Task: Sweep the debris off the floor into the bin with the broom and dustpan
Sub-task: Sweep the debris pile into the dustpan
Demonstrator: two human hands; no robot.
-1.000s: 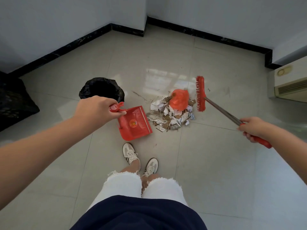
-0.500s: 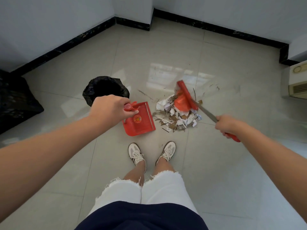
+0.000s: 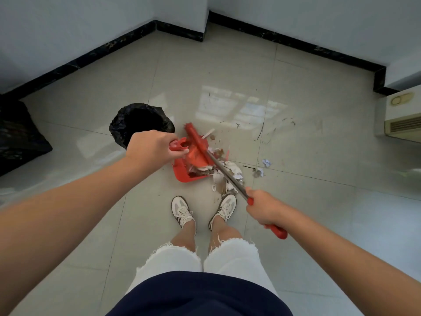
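The left hand [image 3: 150, 149] curls its fingers round the handle of the red dustpan [image 3: 181, 175], which sits on the tiled floor [image 3: 307, 213] just beside the black-lined bin [image 3: 141, 122]. The right hand [image 3: 265, 208] grips the red end of the broom [image 3: 198, 145], whose blurred head lies across the pan. Debris [image 3: 234, 171] of torn paper lies partly inside the pan and partly at its mouth, with stray scraps [image 3: 266, 162] to the right.
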